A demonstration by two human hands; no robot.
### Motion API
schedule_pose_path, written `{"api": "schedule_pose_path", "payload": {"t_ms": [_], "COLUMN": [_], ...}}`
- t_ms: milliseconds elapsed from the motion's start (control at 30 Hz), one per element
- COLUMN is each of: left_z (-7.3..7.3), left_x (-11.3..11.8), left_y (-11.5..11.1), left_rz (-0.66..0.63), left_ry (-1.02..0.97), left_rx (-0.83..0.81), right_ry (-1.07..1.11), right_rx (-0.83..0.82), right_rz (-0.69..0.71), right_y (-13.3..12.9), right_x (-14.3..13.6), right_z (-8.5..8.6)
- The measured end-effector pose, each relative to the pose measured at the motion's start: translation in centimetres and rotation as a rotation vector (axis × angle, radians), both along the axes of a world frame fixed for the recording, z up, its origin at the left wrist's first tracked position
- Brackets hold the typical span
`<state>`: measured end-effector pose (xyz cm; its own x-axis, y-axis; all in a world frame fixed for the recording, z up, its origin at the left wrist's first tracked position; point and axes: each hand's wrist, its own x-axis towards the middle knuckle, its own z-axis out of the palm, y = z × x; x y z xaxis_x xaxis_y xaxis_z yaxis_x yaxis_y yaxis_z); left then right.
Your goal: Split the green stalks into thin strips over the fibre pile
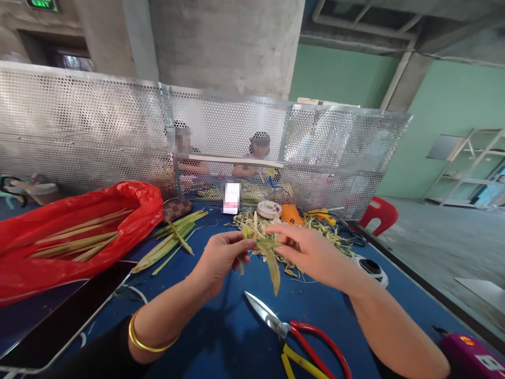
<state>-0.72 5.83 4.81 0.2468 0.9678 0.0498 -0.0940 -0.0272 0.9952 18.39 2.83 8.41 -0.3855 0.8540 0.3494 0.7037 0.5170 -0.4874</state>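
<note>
My left hand pinches a small folded bundle of pale green and yellowish corn husk above the blue table. One husk end hangs down from the bundle, and a short piece points up. Curled around the bundle's right side, my right hand has its fingertips at the husk; part of that contact is hidden. Below both hands lie large scissors with one red and one yellow handle, blades pointing up and left. Husk scraps are heaped behind and beside my right hand.
A red plastic bag of long husks lies left, with loose husk leaves beside it. A tape roll, a lit phone and a brown patterned case sit toward the back. Two people sit behind the perforated metal screen.
</note>
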Motion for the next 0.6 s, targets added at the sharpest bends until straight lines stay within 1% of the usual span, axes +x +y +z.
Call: {"api": "schedule_pose_path", "payload": {"t_ms": [100, 167, 233, 267, 333, 367, 433, 467, 500, 533, 600], "left_z": [0.3, 0.3, 0.2, 0.1, 0.0, -0.1, -0.1, -0.1, -0.1, 0.0, 0.0], "left_x": [-0.2, -0.1, 0.0, 0.1, 0.1, 0.1, 0.1, 0.1, 0.1, 0.1, 0.1], "left_y": [0.2, 0.2, 0.2, 0.1, 0.0, 0.0, 0.0, -0.1, -0.1, -0.1, -0.2], "left_rz": [0.014, 0.019, 0.018, 0.022, 0.044, 0.053, 0.057, 0.055, 0.05, 0.048, 0.052], "left_ry": [-0.02, -0.028, -0.028, -0.023, -0.008, 0.002, 0.017, 0.02, 0.022, 0.022, 0.014], "left_rx": [-0.032, -0.045, -0.053, -0.057, -0.059, -0.063, -0.077, -0.083, -0.086, -0.085, -0.071], "right_ry": [0.173, 0.312, 0.405, 0.438, 0.47, 0.475, 0.482, 0.493, 0.518, 0.56, 0.634], "right_rx": [-0.272, -0.422, -0.495, -0.504, -0.448, -0.371, -0.165, -0.079, -0.03, -0.014, -0.044], "right_rz": [0.206, 0.324, 0.386, 0.388, 0.324, 0.27, 0.172, 0.148, 0.14, 0.142, 0.136], "right_y": [-0.7, -0.9, -0.6, -0.4, 0.0, 0.3, 0.7, 0.8, 0.8, 0.8, 0.7], "right_x": [1.2, 1.3, 1.0, 0.8, 0.2, -0.2, -0.8, -1.1, -1.4, -1.6, -2.0], "right_z": [1.2, 1.3, 1.0, 0.8, 0.2, -0.2, -0.7, -1.0, -1.2, -1.3, -1.4]}}
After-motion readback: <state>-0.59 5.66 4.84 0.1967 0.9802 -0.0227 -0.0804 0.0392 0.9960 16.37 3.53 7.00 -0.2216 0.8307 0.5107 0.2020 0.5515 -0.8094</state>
